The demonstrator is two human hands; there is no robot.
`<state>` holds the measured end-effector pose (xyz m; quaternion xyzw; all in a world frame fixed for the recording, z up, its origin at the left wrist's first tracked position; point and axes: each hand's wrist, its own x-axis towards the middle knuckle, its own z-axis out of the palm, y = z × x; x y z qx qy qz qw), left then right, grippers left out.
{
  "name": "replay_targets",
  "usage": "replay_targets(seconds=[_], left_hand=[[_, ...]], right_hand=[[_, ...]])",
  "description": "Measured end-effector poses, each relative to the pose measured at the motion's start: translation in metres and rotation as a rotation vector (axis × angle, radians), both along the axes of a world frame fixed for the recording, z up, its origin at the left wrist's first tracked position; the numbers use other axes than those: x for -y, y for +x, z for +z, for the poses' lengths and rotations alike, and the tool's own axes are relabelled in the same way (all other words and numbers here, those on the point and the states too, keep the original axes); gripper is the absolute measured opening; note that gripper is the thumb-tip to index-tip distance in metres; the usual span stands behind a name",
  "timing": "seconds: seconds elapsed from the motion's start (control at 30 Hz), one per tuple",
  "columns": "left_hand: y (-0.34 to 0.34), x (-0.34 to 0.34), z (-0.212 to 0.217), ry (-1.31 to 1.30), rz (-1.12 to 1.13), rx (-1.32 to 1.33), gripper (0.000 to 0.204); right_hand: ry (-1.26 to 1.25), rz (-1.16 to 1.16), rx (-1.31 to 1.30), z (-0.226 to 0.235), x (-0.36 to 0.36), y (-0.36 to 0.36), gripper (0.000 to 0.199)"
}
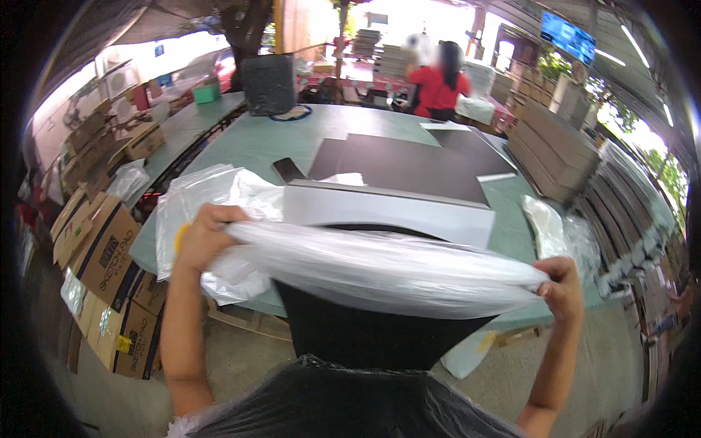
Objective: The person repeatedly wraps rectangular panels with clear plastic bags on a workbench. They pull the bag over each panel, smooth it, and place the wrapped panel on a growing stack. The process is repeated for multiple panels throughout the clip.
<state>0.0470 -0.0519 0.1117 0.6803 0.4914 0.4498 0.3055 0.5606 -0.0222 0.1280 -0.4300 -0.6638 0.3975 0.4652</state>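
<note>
Both hands, left hand [201, 241] and right hand [562, 288], pinch the clear plastic bag [380, 270] ends; it looks light, floppy, slippery, so grip the edges.

Both forearms come up from the lower edge, at seven and five o'clock, bare from elbow to wrist with no sleeves. The left hand [203, 237] and right hand [561, 286] are bare: no gloves, rings or watch visible.

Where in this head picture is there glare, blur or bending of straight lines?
Head view: daylight overexposes the far background; the clear plastic bag stretched between left hand and right hand shines white with glare; the green table edges curve toward the rim; corners are dark.
</note>
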Motion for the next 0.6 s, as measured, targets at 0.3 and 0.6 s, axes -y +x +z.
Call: replay_targets(seconds=[0.3, 0.6], left_hand=[[-0.007, 0.066, -0.186, -0.535, 0.090, -0.009, 0.014], [0.026, 0.093, -0.369, -0.840, -0.059, -0.646, 0.018]], right_hand=[[-1.075, 0.165, -0.238, -0.281, 0.019, 0.045, 0.052], [-0.757, -0.033, 0.755, -0.432, 0.054, 0.029, 0.035]])
